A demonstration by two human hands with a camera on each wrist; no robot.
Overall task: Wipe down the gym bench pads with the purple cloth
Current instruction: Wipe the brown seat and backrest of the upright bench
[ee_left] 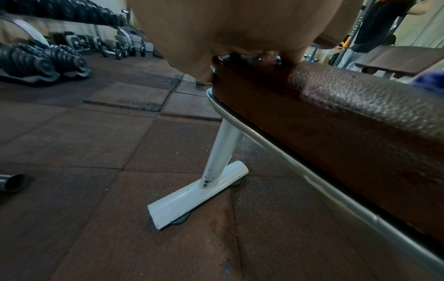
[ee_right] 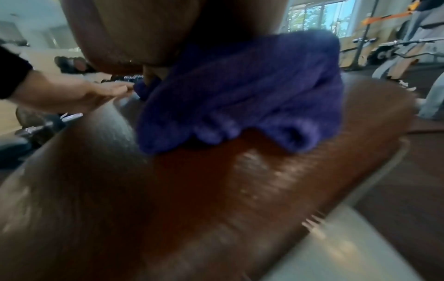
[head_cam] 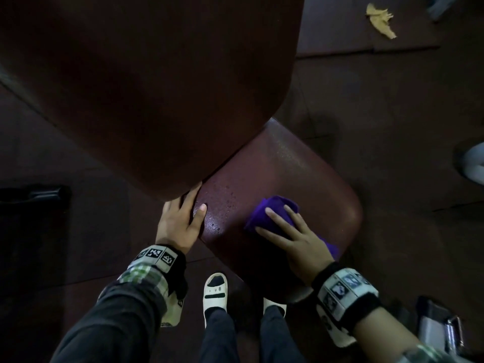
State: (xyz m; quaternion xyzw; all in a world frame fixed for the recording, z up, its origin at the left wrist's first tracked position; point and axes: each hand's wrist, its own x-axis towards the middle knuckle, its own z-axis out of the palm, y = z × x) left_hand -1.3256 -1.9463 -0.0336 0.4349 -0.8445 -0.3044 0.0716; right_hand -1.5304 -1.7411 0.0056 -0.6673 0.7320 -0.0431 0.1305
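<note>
1. Left of the seat pad (head_cam: 282, 179), a black tube end (head_cam: 39, 195) lies on the dark rubber floor tiles (head_cam: 392, 121), well apart from the bench
2. The large back pad (head_cam: 136, 87) rises up-left of the seat pad, their edges nearly meeting at a narrow gap
3. The left hand (head_cam: 180, 224) rests on the seat pad's left corner, just below that gap; its fingers lie straight and slightly spread, the thumb flat on the wet vinyl, holding nothing
4. Droplets bead on the seat pad between the two hands, so that patch looks not yet wiped
5. The purple cloth (head_cam: 272, 213) sits bunched on the seat pad's near-right part, under the right hand (head_cam: 301, 239), whose fingers are splayed and pressing flat on top of it
6. The cloth looks soft, light and limp; it will likely bunch or roll under a push, so a flat palm over its middle should serve better than a pinch at an edge. The wet vinyl probably lets it slide easily
7. Far right of the seat pad, up the floor, lies a crumpled yellow rag (head_cam: 381, 19)
</note>
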